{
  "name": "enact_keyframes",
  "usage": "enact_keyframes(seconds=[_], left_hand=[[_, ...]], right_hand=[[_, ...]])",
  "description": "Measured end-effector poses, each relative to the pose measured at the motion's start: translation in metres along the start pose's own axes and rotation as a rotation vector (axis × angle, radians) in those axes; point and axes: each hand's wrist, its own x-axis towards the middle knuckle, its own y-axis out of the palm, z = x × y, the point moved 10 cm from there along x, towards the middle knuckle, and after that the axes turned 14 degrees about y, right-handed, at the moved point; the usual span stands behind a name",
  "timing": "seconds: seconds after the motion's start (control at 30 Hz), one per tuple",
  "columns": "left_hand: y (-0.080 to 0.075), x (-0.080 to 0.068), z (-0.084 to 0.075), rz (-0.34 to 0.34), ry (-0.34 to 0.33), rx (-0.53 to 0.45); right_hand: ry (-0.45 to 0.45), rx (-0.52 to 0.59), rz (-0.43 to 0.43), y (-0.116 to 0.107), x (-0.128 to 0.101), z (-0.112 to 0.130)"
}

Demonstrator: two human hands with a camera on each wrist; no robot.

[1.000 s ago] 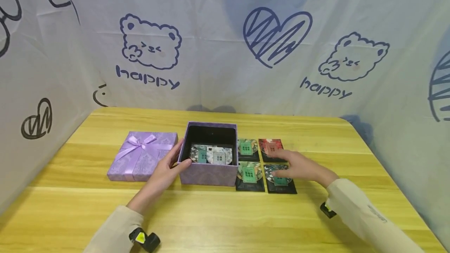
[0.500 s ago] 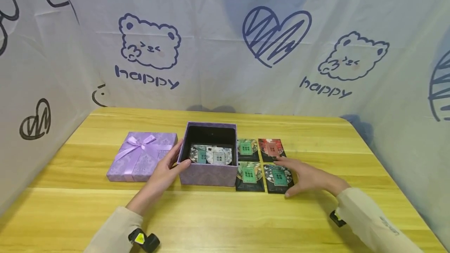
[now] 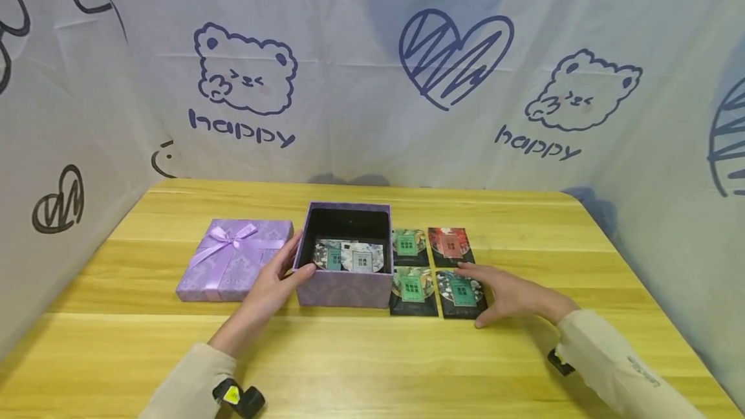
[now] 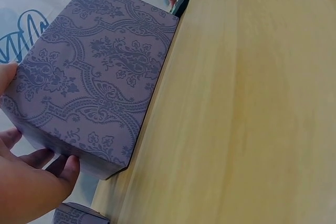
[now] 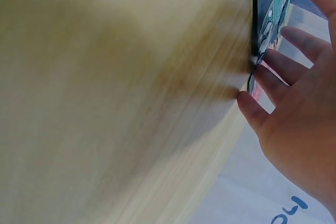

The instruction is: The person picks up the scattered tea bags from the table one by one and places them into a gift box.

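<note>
An open purple box (image 3: 348, 286) stands mid-table with two picture cards (image 3: 349, 256) inside. My left hand (image 3: 293, 265) grips its left wall, thumb over the rim; the left wrist view shows that hand (image 4: 31, 182) against the patterned box (image 4: 100, 77). Right of the box lie several dark cards in a square, among them a red card (image 3: 450, 244) at the far right and a teal card (image 3: 460, 293) at the near right. My right hand (image 3: 474, 295) rests with spread fingers at the teal card's right edge. In the right wrist view its fingertips (image 5: 252, 106) touch the card (image 5: 270, 14) edge.
The box's purple lid (image 3: 233, 258) with a ribbon bow lies left of the box. The wooden table (image 3: 372, 367) is enclosed by a white printed cloth (image 3: 372, 83) at the back and both sides.
My right hand drew back from over the red card to the near-right teal card and settled at its edge. The left hand and the box stayed put.
</note>
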Motion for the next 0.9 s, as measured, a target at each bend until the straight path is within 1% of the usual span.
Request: enact_keyframes(seconds=[0.2, 0.47, 0.8, 0.9], left_hand=[[0.0, 0.0, 0.0, -0.001, 0.005, -0.01], [0.0, 0.0, 0.0, -0.001, -0.004, -0.006], [0.0, -0.001, 0.002, 0.004, -0.016, -0.01], [0.0, -0.001, 0.002, 0.003, -0.014, -0.008]], right_hand=[[-0.034, 0.001, -0.027, -0.002, -0.002, 0.003], [-0.042, -0.013, -0.039, -0.004, -0.001, 0.003], [-0.044, -0.042, -0.103, -0.009, -0.005, 0.006], [-0.059, -0.035, -0.121, -0.011, -0.007, 0.009]])
